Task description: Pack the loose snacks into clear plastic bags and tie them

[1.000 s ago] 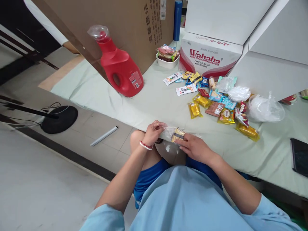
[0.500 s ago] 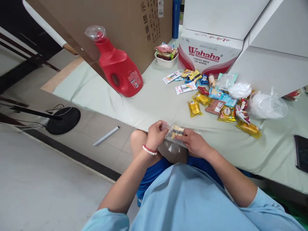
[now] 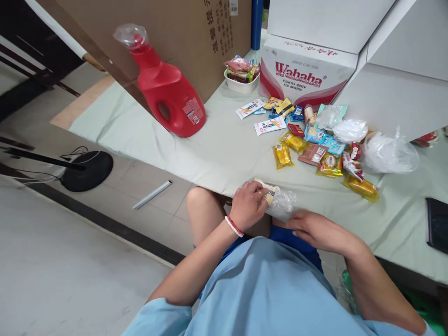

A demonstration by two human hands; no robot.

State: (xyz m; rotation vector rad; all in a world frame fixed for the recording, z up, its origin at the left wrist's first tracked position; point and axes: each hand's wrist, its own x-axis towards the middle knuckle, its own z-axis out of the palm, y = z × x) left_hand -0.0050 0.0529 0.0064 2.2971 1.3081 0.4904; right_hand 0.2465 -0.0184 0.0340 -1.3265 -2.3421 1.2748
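My left hand (image 3: 249,203), with a red and white bracelet at its wrist, is closed over a small pale-yellow snack packet (image 3: 269,196) with a dark band. The packet is in or against a crumpled clear plastic bag (image 3: 285,199) at the table's front edge, partly hidden by my fingers. My right hand (image 3: 315,229) is at the bag's lower right end, its bent fingers on the plastic edge and slightly blurred. Beyond my hands, several wrapped snacks lie in a pile, the nearest being a yellow packet (image 3: 283,156).
A red jug (image 3: 171,98) stands at the left by a large brown cardboard box (image 3: 175,37). A white tub (image 3: 241,86) of snacks sits beside a Wahaba-style printed carton (image 3: 304,77). White plastic bags (image 3: 390,151) lie right of the pile; a black phone-like object (image 3: 437,224) is farther right.
My left hand has moved right and now covers part of the packet. My right hand has let go of the packet and shifted right and down to the bag's end.
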